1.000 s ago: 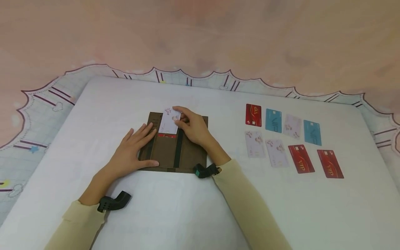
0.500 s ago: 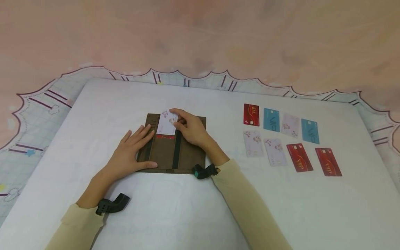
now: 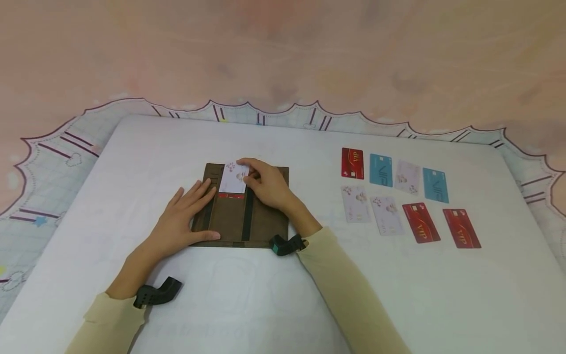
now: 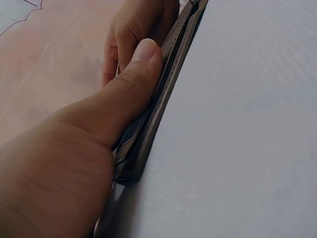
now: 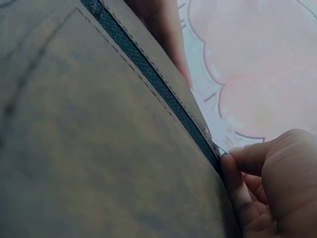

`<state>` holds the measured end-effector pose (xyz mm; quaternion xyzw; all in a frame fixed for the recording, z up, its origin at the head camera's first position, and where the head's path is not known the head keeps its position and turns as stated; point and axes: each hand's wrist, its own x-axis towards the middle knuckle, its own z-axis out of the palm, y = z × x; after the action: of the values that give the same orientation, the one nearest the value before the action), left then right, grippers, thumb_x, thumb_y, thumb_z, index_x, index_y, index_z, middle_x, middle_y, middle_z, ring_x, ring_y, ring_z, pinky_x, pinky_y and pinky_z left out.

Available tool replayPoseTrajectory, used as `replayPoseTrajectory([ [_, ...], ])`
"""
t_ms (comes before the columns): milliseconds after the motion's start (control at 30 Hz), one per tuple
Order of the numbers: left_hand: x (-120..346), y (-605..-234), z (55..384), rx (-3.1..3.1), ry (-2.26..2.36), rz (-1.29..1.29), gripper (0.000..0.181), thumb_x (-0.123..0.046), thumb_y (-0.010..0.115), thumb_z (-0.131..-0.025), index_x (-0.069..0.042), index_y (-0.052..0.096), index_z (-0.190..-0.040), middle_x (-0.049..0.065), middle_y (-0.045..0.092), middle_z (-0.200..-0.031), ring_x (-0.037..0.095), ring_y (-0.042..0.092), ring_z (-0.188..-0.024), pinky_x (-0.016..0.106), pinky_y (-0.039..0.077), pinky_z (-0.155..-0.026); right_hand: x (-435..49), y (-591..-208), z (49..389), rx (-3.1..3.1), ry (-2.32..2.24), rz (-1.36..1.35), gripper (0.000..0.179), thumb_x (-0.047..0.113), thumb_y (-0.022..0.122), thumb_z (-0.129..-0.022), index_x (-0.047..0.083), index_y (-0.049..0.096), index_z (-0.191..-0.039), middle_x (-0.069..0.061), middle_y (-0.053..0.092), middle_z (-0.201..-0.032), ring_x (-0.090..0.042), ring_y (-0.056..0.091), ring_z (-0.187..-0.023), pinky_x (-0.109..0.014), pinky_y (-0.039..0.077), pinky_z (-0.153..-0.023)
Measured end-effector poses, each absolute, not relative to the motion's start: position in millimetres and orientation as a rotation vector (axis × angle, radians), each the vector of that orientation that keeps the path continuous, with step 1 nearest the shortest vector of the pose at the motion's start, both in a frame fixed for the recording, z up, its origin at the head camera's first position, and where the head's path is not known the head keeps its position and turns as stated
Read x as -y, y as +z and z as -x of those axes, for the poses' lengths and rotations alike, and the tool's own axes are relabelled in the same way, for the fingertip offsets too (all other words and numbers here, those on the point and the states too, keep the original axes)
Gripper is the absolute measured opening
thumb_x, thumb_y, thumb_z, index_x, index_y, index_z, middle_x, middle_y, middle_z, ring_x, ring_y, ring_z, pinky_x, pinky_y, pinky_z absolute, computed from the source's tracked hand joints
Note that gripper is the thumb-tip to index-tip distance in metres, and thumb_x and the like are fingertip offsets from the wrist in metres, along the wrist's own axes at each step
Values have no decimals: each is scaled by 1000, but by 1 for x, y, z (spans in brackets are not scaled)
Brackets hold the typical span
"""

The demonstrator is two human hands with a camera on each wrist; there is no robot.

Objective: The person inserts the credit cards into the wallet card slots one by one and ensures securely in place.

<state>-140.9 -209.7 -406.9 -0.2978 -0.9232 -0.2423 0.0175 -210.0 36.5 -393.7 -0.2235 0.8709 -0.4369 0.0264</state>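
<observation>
A brown wallet (image 3: pixel 225 221) lies spread on the white table. In its middle-left part, a white flower-print card (image 3: pixel 233 181) sits above a thin strip of a red card (image 3: pixel 231 195). My right hand (image 3: pixel 269 184) pinches the white card by its right edge, thumb and forefinger near the upper corner. The card's lower end is hidden in the wallet. My left hand (image 3: pixel 181 219) rests flat across the wallet's left side, fingers spread. In the left wrist view, the thumb (image 4: pixel 131 82) lies along the wallet's edge (image 4: pixel 153 119).
To the right, two rows of loose cards lie flat: red ones (image 3: pixel 352 163), blue ones (image 3: pixel 381 170) and white flower-print ones (image 3: pixel 355 204). A scalloped patterned cloth (image 3: pixel 287 115) borders the white table (image 3: pixel 247 300).
The white card has slid a little down into the wallet, so less of it shows. My right hand moved down with it; my left hand stays on the wallet.
</observation>
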Motion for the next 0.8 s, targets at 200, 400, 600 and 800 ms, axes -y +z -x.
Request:
replayPoseTrajectory([
  [200,210,-406,142,2908,-750,944,100,-53,75,-75,-8,28,-151,10,16,-158,28,8,-145,47,-2,-116,-37,-394,206,-2726,-1327,743,40,11,57,-97,9,52,-136,-8,61,-104,-16,61,-95,-25,48,-79],
  [400,209,-406,148,2873,-781,1003,100,-50,77,-74,-8,30,-151,13,18,-157,30,11,-145,49,0,-115,-39,-395,204,-2750,-1312,668,41,12,56,-97,11,51,-138,-7,62,-105,-16,60,-94,-26,47,-78],
  [600,208,-409,146,2858,-805,972,101,-50,80,-71,-8,33,-150,13,21,-156,29,13,-144,48,0,-116,-41,-395,200,-2745,-1314,666,42,12,56,-97,11,50,-139,-8,62,-106,-17,60,-95,-26,48,-80],
  [800,209,-408,146,2841,-798,963,102,-49,81,-69,-9,33,-149,12,22,-156,28,14,-144,47,1,-116,-41,-394,202,-2749,-1331,695,40,11,58,-96,10,52,-136,-7,59,-102,-16,58,-92,-24,46,-78],
])
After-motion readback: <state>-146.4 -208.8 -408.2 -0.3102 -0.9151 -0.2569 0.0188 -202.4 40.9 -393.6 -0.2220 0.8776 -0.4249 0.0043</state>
